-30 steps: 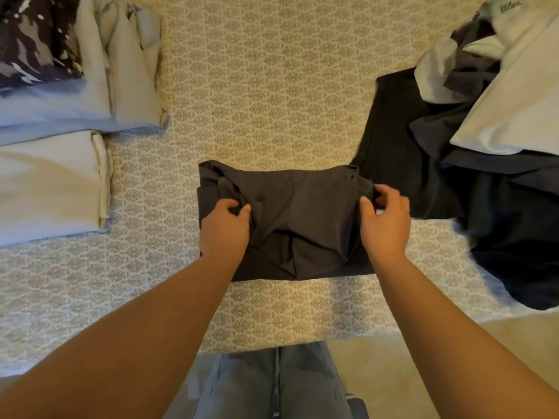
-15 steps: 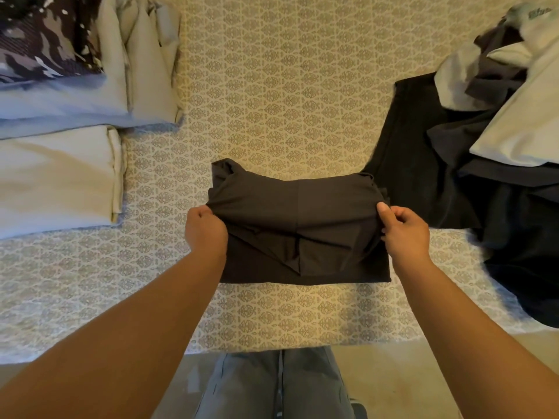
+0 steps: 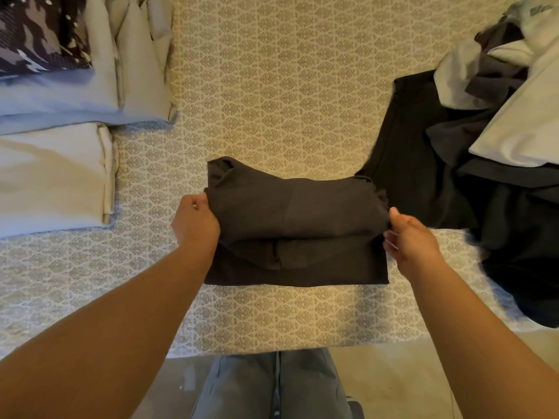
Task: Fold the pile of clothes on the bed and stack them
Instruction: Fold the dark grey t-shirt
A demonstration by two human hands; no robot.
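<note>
Dark folded shirt (image 3: 296, 225) on bed (image 3: 272, 86): left hand (image 3: 195, 220) grips its left edge, right hand (image 3: 411, 237) pinches its right.

Open stretch of patterned beige bedspread (image 3: 272, 95) runs up the middle of the bed, beyond the folded dark grey garment (image 3: 296, 225); passage free there. Left side blocked by stacked folded pale cream and blue-grey clothes (image 3: 60, 140). Right side blocked by loose heap of black, grey and white clothes (image 3: 484, 152), just beside the garment's right edge. Narrow bare strip along near bed edge.
</note>
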